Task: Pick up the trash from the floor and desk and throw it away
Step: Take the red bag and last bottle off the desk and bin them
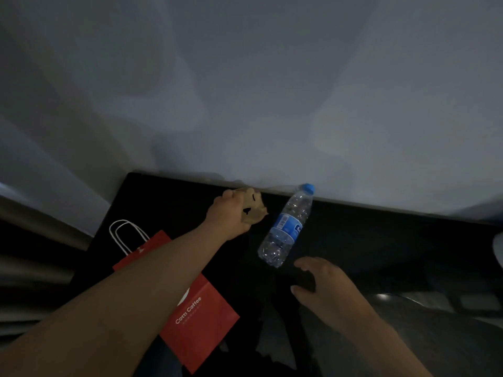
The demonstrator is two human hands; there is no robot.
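Brown crumpled paper (pixel 255 209) sits clutched in the left grip (pixel 231 213), fingers curled round it at the far edge of the black tabletop (pixel 381 235), close to the wall (pixel 245 77). Whether it is lifted clear I cannot tell. One piece of trash looks collected, then, but not thrown away. Left to do, as I judge it: the bottle (pixel 285 227), lying on its side just beyond the right grip (pixel 324 284), whose fingers are spread and hold nothing, and perhaps the red bag (pixel 201 317) lying flat under the left forearm. No bin shows, and the floor is lost in the dim light. Dark shapes (pixel 408 300) at lower right are unreadable, and a pale thing (pixel 498 248) is cut off at the right edge.
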